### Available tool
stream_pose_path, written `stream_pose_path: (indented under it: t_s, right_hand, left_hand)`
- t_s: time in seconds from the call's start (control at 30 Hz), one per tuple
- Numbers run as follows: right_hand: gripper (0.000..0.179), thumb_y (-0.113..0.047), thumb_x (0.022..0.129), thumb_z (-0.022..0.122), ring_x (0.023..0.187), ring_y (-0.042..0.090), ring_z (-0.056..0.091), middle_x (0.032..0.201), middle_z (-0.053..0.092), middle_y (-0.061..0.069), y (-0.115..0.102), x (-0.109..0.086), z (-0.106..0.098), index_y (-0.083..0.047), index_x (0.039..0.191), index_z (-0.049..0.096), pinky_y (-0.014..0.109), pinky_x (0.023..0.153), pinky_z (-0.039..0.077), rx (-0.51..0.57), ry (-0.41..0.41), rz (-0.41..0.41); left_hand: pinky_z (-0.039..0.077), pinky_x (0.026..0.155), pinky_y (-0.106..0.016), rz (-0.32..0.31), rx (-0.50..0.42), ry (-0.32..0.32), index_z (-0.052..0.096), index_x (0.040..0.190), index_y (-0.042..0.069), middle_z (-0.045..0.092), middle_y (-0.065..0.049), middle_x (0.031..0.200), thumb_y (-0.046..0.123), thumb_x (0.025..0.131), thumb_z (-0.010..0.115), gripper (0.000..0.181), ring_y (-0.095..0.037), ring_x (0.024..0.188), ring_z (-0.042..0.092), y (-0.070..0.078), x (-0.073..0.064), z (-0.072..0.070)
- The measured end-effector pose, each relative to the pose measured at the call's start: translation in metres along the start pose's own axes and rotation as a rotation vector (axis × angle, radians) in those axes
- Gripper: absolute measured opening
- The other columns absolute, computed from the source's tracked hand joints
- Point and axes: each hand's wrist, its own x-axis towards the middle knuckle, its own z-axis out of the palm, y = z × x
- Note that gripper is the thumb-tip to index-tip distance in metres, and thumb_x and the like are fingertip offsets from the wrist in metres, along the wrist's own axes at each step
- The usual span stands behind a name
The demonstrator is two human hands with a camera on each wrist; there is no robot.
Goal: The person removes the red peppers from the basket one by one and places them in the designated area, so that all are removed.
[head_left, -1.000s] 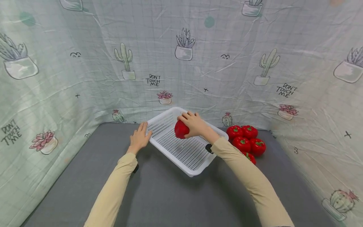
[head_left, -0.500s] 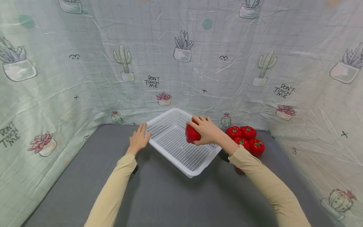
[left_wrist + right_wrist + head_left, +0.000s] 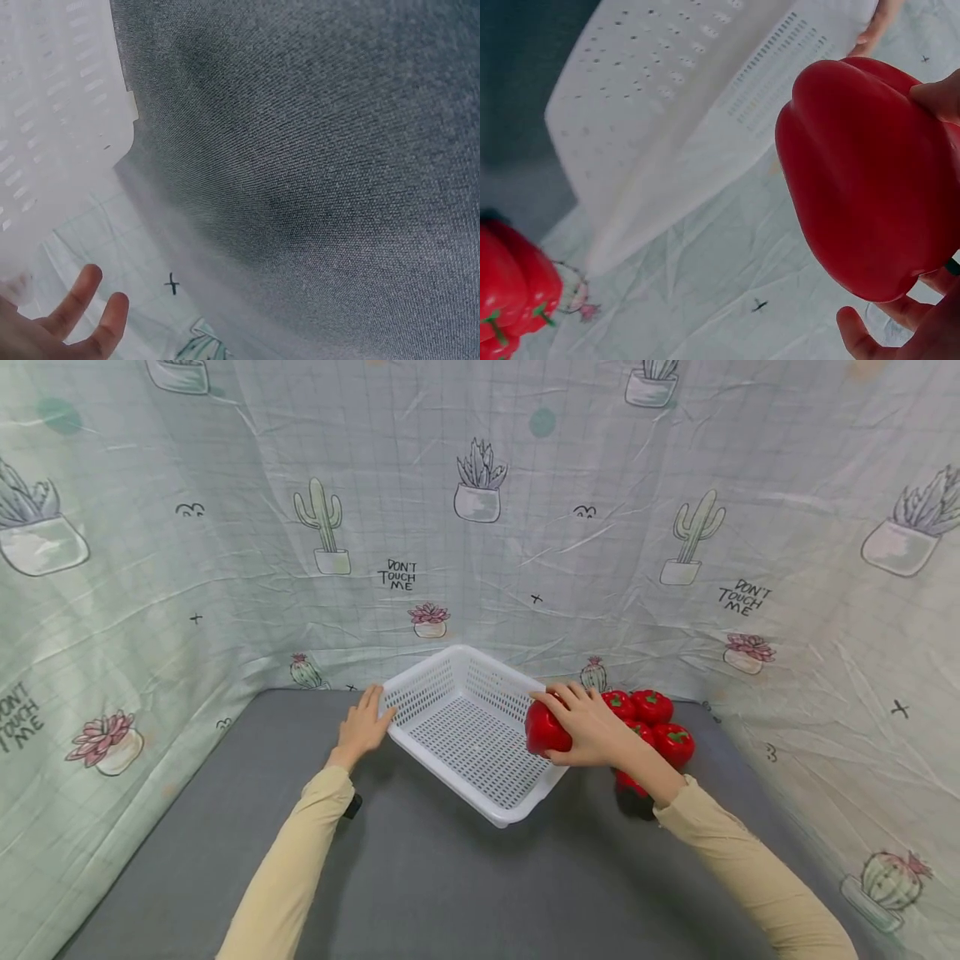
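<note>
A white perforated plastic basket (image 3: 510,817) sits on the grey table in the head view, with nothing lying in it. My right hand (image 3: 592,727) grips a red bell pepper (image 3: 544,731) above the basket's right rim. The right wrist view shows this bell pepper (image 3: 870,180) large and close, thumb on one side and fingers on the other. At the basket's left corner my left hand (image 3: 362,727) rests on the rim with its fingers extended. Two of its fingers (image 3: 79,300) stick out beside the basket wall in the left wrist view.
Several red bell peppers (image 3: 673,743) with green stems stand in a cluster right of the basket, partly hidden by the right forearm. A cactus-printed cloth (image 3: 525,560) hangs behind and along both sides of the grey table (image 3: 450,893).
My right hand has carried the bell pepper from over the basket's middle rightward to its right rim. The left hand has stayed on the basket's left corner.
</note>
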Motion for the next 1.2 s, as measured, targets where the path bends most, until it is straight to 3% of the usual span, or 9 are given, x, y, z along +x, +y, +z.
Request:
stream_pose_path:
  t_s: [0.23, 0.53, 0.73, 1.03, 1.2]
  right_hand:
    - [0.086, -0.038, 0.057, 0.077, 0.105, 0.028, 0.041, 0.124, 0.046, 0.011, 0.012, -0.033, -0.005, -0.01, 0.129, 0.039, 0.049, 0.08, 0.042, -0.029, 0.032, 0.08]
    - [0.087, -0.035, 0.056, 0.08, 0.107, 0.031, 0.04, 0.121, 0.047, 0.013, 0.027, -0.073, -0.009, -0.009, 0.127, 0.037, 0.052, 0.078, 0.043, 0.017, 0.055, 0.209]
    - [0.084, -0.034, 0.056, 0.08, 0.102, 0.031, 0.039, 0.117, 0.046, 0.015, 0.037, -0.096, -0.009, -0.006, 0.124, 0.04, 0.05, 0.073, 0.042, 0.011, 0.099, 0.283]
    - [0.076, -0.032, 0.054, 0.081, 0.091, 0.029, 0.041, 0.106, 0.049, 0.014, 0.052, -0.121, -0.01, -0.008, 0.118, 0.049, 0.047, 0.068, 0.038, -0.031, 0.257, 0.323]
    - [0.069, -0.027, 0.054, 0.08, 0.086, 0.034, 0.044, 0.099, 0.05, 0.018, 0.063, -0.135, -0.005, -0.005, 0.113, 0.052, 0.048, 0.065, 0.041, -0.044, 0.322, 0.396]
  left_hand:
    - [0.024, 0.091, -0.068, 0.032, -0.015, 0.041, 0.016, 0.143, 0.011, 0.005, -0.012, 0.151, 0.039, 0.093, 0.035, 0.061, -0.053, 0.124, 0.023, -0.002, -0.004, 0.002]
    - [0.024, 0.093, -0.065, 0.069, -0.019, 0.115, 0.016, 0.143, 0.008, 0.012, -0.014, 0.149, 0.043, 0.093, 0.033, 0.063, -0.048, 0.122, 0.028, -0.01, -0.016, 0.005]
    - [0.027, 0.089, -0.064, 0.095, -0.002, 0.118, 0.018, 0.143, 0.009, 0.013, -0.012, 0.15, 0.044, 0.093, 0.035, 0.064, -0.047, 0.116, 0.033, -0.012, -0.022, 0.004]
    - [0.03, 0.085, -0.062, 0.088, 0.042, 0.088, 0.017, 0.143, 0.009, 0.012, -0.012, 0.15, 0.048, 0.092, 0.033, 0.066, -0.047, 0.112, 0.035, -0.012, -0.026, 0.005]
    - [0.032, 0.083, -0.062, 0.086, 0.053, 0.072, 0.015, 0.144, 0.01, 0.01, -0.011, 0.151, 0.049, 0.093, 0.03, 0.066, -0.048, 0.111, 0.036, -0.01, -0.027, 0.005]
